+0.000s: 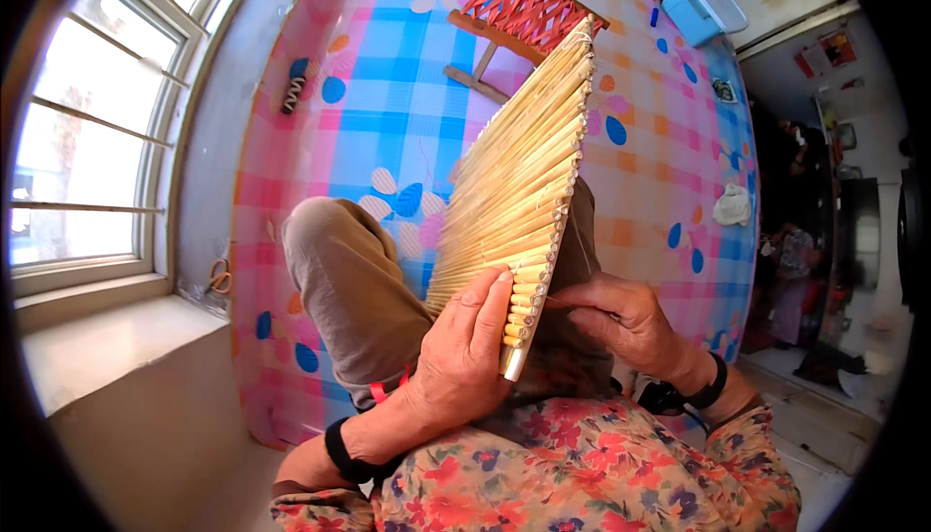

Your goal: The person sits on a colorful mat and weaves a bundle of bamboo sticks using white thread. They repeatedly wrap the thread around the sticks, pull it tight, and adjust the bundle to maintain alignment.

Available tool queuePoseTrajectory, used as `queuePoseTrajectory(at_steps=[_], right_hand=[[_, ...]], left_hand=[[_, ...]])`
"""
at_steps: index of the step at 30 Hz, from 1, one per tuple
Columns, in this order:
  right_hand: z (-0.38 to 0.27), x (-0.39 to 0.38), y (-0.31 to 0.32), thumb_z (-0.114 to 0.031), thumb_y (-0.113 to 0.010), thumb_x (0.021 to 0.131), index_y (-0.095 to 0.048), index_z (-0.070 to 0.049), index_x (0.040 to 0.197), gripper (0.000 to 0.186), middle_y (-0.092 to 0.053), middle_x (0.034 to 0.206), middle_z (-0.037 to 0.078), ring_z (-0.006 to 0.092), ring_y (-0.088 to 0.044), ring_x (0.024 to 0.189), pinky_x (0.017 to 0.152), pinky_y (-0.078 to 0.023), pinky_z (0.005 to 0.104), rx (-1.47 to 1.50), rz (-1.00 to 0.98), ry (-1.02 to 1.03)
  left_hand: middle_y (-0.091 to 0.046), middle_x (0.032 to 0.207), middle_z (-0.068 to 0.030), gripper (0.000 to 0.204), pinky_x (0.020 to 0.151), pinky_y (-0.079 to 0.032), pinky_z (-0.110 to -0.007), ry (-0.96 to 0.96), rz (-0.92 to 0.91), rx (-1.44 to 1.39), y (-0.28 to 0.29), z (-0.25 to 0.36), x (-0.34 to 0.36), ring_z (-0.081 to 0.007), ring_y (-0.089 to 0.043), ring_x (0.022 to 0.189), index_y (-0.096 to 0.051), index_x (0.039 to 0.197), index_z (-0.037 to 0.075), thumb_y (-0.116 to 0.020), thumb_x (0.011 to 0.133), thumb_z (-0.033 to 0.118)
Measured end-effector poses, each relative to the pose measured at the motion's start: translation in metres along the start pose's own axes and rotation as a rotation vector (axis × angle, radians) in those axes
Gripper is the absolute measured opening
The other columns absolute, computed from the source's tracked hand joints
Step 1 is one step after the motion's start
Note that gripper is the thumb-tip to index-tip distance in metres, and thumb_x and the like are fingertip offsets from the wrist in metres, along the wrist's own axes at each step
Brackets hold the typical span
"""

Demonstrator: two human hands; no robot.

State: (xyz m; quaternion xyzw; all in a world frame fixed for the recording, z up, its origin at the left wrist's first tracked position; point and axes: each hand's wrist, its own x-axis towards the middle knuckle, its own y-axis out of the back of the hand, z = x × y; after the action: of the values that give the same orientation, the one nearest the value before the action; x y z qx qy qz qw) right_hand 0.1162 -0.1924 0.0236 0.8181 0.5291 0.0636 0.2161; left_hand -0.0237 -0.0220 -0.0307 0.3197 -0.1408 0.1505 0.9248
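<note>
A panel of pale yellow plant stalks [519,168], laid side by side and stitched along the edge, stands slanted between my knees. My left hand [465,338] is closed on its near end, with thumb and fingers pressing the last stalks. At the panel's right side, my right hand [626,319] is pinched closed close to the stitched edge. A fine thread [584,241] runs down toward its fingers. Whether a needle is also between them is too small to tell. White stitches show along the stalk ends.
I sit on a plaid, flowered sheet [388,134]. A stool with red woven straps [524,10] stands beyond the panel. Orange-handled scissors [221,277] lie by the window ledge at left. A blue bin [700,10] and a crumpled white cloth [732,204] are at right.
</note>
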Motion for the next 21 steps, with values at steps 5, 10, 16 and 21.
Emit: queuePoseTrajectory(at_steps=[5,10,16,21], right_hand=[[-0.011,-0.013,0.001,-0.003,-0.061,0.089,-0.065,-0.003,0.113,0.024,-0.068,0.092,0.012,0.0184,-0.065,0.077,0.068,-0.050,0.0269,0.079,0.023,-0.223],[-0.024,-0.012,0.012,-0.002,-0.061,0.089,-0.065,-0.003,0.109,0.020,-0.064,0.079,0.009,0.0149,-0.060,0.063,0.058,-0.047,0.0255,-0.111,0.016,-0.225],[-0.031,-0.009,0.010,0.000,-0.062,0.087,-0.066,0.000,0.098,0.011,-0.059,0.069,0.008,0.0148,-0.057,0.056,0.051,-0.043,0.0262,-0.266,0.021,-0.206],[-0.030,-0.007,0.007,-0.001,-0.067,0.081,-0.066,-0.007,0.111,0.031,-0.056,0.068,0.009,0.0209,-0.059,0.057,0.051,-0.046,0.0292,-0.339,0.031,-0.109]], left_hand=[[-0.052,0.123,-0.0290,0.063,0.091,-0.050,-0.040,-0.051,-0.055,0.025,0.002,-0.002,0.006,-0.0392,-0.058,0.108,-0.045,0.126,-0.014,-0.067,0.070,0.004],[-0.053,0.120,-0.0306,0.056,0.091,-0.049,-0.041,-0.102,-0.110,0.058,0.006,-0.003,0.009,-0.0399,-0.058,0.107,-0.047,0.122,-0.016,-0.063,0.072,0.004],[-0.055,0.113,-0.0317,0.050,0.089,-0.051,-0.042,-0.133,-0.121,0.063,0.008,-0.004,0.011,-0.0412,-0.059,0.103,-0.050,0.117,-0.018,-0.057,0.075,0.008],[-0.057,0.110,-0.0307,0.047,0.086,-0.051,-0.042,-0.127,-0.122,0.068,0.012,-0.003,0.013,-0.0404,-0.060,0.100,-0.052,0.114,-0.017,-0.056,0.076,0.010]])
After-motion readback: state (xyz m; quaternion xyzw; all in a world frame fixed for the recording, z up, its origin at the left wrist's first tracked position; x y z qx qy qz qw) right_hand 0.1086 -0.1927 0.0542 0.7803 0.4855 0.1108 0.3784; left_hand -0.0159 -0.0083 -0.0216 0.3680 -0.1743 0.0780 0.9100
